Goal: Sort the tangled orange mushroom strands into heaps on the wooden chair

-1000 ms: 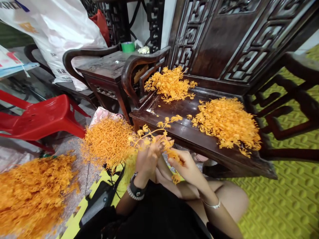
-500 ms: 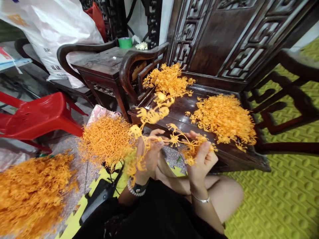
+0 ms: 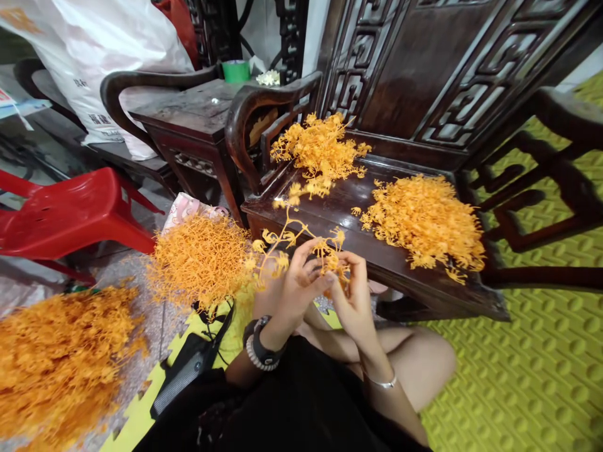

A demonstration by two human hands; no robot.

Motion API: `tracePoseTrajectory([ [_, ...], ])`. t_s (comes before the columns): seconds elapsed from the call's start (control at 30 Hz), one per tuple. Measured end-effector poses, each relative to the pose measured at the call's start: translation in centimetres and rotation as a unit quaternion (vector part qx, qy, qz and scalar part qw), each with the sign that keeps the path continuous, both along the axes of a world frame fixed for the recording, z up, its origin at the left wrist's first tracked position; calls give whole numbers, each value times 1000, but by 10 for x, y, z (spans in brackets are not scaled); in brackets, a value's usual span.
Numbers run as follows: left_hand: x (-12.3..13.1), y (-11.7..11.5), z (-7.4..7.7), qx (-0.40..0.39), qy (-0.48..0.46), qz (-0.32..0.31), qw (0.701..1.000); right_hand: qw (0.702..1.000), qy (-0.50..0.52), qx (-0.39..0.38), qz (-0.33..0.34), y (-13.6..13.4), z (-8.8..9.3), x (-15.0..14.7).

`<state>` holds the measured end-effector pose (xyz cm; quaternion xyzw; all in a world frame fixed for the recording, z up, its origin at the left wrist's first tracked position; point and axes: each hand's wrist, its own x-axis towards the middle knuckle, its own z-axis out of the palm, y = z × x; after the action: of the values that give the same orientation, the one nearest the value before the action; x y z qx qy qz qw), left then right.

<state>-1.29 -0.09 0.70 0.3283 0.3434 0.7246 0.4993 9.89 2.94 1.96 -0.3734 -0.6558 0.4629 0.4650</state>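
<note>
My left hand [image 3: 288, 290] and my right hand [image 3: 352, 294] meet in front of the dark wooden chair seat [image 3: 405, 276], fingers pinched together on an orange plastic sprig [image 3: 301, 242] that branches up and to the left. Both hands are closed on it. On the seat lie two heaps of orange pieces: a smaller one [image 3: 320, 147] at the back left and a wider one [image 3: 424, 216] on the right. A bristly orange bundle [image 3: 200, 257] stands just left of my left hand.
A big orange pile [image 3: 56, 358] covers the floor at the lower left. A red plastic chair [image 3: 70, 213] stands at left, a white sack [image 3: 103, 44] behind it. A dark side table [image 3: 188, 116] holds green tape [image 3: 235, 70]. Green foam matting [image 3: 527, 376] spreads to the right.
My hands were apart half a second ago, the right one open-palmed with orange pieces; now they have come together, pinching the sprig. The sprig's long branch has dropped lower.
</note>
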Motion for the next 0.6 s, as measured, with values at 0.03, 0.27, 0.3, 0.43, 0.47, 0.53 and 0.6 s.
tracePoseTrajectory([
  [0.03,-1,0,-1,-20,24,29,999,999,18,-17,20,-1,-3,0],
  [0.27,-18,0,-6,-1,68,53,996,931,176,-296,117,6,-14,-3],
  [0.3,-20,-2,-6,0,53,43,998,934,169,-289,122,7,-14,-4],
  [0.43,-29,-13,3,-44,-38,2,998,947,162,-259,103,10,-7,-6],
  [0.47,-32,-16,6,-69,-64,-34,995,939,169,-281,98,10,-4,-5],
  [0.53,-35,-22,13,-124,-114,-113,979,914,182,-345,114,12,3,-4],
  [0.6,-38,-27,18,-164,-157,-172,959,886,179,-392,171,15,9,-1],
])
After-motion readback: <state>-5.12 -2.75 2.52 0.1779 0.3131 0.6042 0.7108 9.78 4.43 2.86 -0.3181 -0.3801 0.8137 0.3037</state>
